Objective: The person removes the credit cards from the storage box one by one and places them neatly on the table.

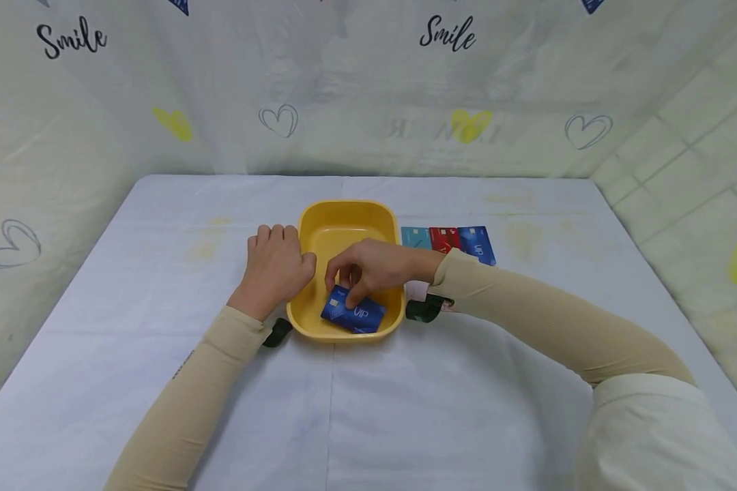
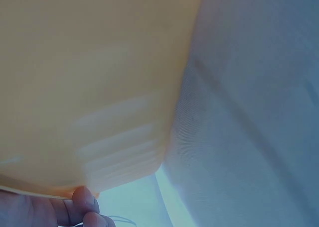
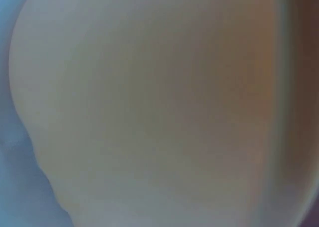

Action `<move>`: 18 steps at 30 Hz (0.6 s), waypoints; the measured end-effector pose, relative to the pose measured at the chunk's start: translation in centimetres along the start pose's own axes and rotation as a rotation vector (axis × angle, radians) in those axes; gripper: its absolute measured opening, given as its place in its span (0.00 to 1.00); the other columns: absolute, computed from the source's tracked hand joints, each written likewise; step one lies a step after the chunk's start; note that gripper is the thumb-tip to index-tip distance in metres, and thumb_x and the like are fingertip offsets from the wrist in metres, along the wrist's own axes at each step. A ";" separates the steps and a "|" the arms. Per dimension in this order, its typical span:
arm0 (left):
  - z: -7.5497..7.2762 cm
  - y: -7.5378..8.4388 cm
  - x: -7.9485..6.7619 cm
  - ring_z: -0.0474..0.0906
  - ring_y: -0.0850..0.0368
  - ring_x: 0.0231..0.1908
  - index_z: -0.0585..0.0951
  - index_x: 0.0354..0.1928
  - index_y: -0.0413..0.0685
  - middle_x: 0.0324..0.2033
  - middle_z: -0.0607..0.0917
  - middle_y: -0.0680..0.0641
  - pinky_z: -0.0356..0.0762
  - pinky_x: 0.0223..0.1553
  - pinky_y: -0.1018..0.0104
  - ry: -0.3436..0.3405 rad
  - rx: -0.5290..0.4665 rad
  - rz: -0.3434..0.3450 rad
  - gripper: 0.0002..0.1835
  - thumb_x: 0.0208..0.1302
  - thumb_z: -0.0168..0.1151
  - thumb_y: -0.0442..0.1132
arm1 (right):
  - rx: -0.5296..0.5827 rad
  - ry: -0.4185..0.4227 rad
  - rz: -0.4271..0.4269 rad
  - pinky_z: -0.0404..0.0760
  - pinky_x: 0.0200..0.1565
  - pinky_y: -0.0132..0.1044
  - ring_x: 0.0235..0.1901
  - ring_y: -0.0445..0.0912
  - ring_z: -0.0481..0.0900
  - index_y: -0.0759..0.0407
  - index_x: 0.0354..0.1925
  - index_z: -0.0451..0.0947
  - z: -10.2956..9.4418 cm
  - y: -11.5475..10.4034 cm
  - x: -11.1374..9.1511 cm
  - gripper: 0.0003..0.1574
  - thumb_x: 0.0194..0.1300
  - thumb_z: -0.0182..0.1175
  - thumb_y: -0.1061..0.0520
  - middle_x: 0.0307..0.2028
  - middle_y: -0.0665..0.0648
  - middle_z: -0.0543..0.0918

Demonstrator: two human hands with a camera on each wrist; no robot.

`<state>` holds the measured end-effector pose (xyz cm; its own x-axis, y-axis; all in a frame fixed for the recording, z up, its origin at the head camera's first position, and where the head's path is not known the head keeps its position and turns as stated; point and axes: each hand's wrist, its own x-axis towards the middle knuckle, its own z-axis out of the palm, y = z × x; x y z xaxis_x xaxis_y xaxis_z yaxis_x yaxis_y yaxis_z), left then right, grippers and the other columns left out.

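Observation:
A yellow rectangular plastic tub [image 1: 345,235] with rounded corners stands on the table. At its left rim, my left hand [image 1: 275,269] grips the edge with curled fingers; the left wrist view shows the fingertips [image 2: 85,199] at the rim beside the tub's outer wall. Inside the tub, my right hand [image 1: 377,264] pinches a blue VIP card [image 1: 344,315] by its upper edge, thumb on the printed face. The card lies tilted over the front part of the tub floor. The tub's blurred outer wall [image 3: 149,112] fills most of the right wrist view.
Right of the tub lie a teal card [image 1: 415,236], a red card [image 1: 444,238] and another blue card [image 1: 475,241] in a row, partly behind the right forearm. A white cloth [image 1: 252,409] covers the table. A printed curtain [image 1: 356,82] hangs behind it.

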<state>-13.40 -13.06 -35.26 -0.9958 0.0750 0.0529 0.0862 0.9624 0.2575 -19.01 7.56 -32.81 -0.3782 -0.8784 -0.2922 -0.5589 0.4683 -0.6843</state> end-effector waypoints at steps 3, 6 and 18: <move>0.0 0.0 0.0 0.63 0.38 0.45 0.72 0.40 0.33 0.35 0.73 0.37 0.61 0.48 0.47 0.004 0.002 0.001 0.18 0.69 0.44 0.45 | -0.002 -0.006 -0.001 0.83 0.46 0.32 0.41 0.44 0.81 0.47 0.50 0.83 0.0 0.0 0.0 0.18 0.62 0.74 0.52 0.40 0.51 0.84; 0.0 -0.1 -0.1 0.63 0.38 0.44 0.72 0.40 0.33 0.35 0.73 0.37 0.61 0.47 0.47 0.004 0.005 0.002 0.18 0.69 0.44 0.45 | -0.010 -0.008 0.001 0.83 0.47 0.32 0.41 0.44 0.81 0.47 0.51 0.83 -0.1 -0.2 0.0 0.18 0.63 0.73 0.53 0.41 0.51 0.85; 0.0 -0.1 -0.1 0.63 0.38 0.45 0.72 0.40 0.33 0.35 0.73 0.37 0.62 0.48 0.46 0.000 0.016 0.009 0.19 0.69 0.43 0.45 | -0.025 -0.030 -0.001 0.82 0.47 0.32 0.42 0.44 0.80 0.50 0.53 0.82 -0.5 -0.6 -0.2 0.15 0.69 0.66 0.57 0.42 0.52 0.85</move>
<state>-13.26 -13.15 -35.24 -0.9949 0.0841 0.0551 0.0950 0.9658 0.2412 -18.95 7.53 -32.03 -0.3557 -0.8810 -0.3119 -0.5776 0.4696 -0.6678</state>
